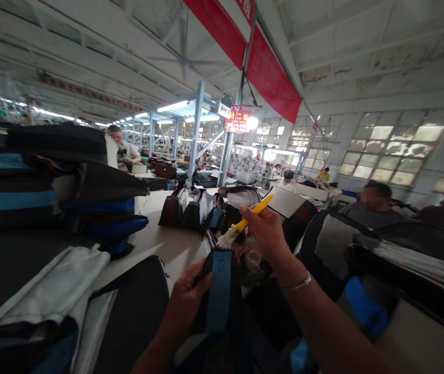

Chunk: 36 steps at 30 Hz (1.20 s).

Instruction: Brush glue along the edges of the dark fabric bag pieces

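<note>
My left hand (pixel 186 300) is closed around a black bag part with a blue strap (pixel 219 291) down its middle, held upright in front of me. My right hand (pixel 266 234) pinches a yellow-handled brush (pixel 245 221), its pale bristles resting just above the top edge of the blue strap. A bracelet sits on my right wrist. A small pale cup (pixel 253 258) stands just behind the strap, below the brush hand.
Stacks of black and blue bag panels (pixel 50 192) rise at the left; more lie at the right (pixel 362 270). Dark finished bags (pixel 191 210) stand on the pale table (pixel 159 239). Other people work at benches behind. A red banner hangs overhead.
</note>
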Available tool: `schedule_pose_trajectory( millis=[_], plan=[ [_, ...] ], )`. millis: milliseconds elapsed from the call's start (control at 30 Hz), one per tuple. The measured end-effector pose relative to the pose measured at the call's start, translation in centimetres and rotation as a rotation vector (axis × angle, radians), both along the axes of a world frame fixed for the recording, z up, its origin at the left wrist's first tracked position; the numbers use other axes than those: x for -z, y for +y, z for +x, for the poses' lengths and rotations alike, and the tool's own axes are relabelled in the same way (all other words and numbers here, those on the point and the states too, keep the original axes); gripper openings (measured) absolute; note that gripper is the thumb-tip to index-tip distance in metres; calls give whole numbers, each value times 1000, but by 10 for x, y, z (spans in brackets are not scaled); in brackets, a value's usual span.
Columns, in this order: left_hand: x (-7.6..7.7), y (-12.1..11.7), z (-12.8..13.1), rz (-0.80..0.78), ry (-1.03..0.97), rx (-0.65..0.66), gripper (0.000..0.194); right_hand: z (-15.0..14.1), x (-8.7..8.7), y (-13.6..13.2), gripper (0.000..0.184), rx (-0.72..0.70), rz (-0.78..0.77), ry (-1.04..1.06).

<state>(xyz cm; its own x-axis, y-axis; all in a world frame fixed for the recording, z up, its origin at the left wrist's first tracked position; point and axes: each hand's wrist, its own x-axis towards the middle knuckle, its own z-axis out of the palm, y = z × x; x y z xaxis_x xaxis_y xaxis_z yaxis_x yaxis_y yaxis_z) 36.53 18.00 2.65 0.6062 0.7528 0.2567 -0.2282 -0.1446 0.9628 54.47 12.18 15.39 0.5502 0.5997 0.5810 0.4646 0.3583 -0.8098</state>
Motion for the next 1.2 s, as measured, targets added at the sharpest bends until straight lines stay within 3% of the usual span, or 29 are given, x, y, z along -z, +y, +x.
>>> schedule_pose_trajectory(
  millis=[67, 167, 300, 467, 600, 733, 833, 1000, 1100, 1200],
  plan=[
    [0, -3, 0, 1, -3, 13, 49, -15, 7, 2, 43, -5, -30, -11],
    [2, -6, 0, -7, -7, 14, 49, -21, 16, 5, 39, 103, -94, -161],
    [3, -7, 0, -20, -12, -4, 49, -20, 14, 3, 38, 245, -55, -271],
    [2, -10, 1, -46, -13, 7, 48, -24, 13, -2, 37, 122, -93, -289],
    [1, -13, 1, -72, 0, -4, 50, -17, 17, -5, 38, 291, -102, -365],
    [0, -14, 0, -94, -2, 13, 53, -9, 20, -15, 38, 234, -108, -268],
    [2, -13, -2, -74, -2, -4, 53, -5, 24, -21, 38, 289, -141, -292],
    [10, -10, -2, 127, 56, -74, 45, 2, 31, -21, 36, 276, -104, -243],
    [14, -12, 1, 369, 126, -213, 39, 3, 28, -21, 36, 294, -166, -301],
    [19, -18, 5, 638, 219, -305, 38, -1, 13, -27, 35, 337, -102, -354]
  ],
)
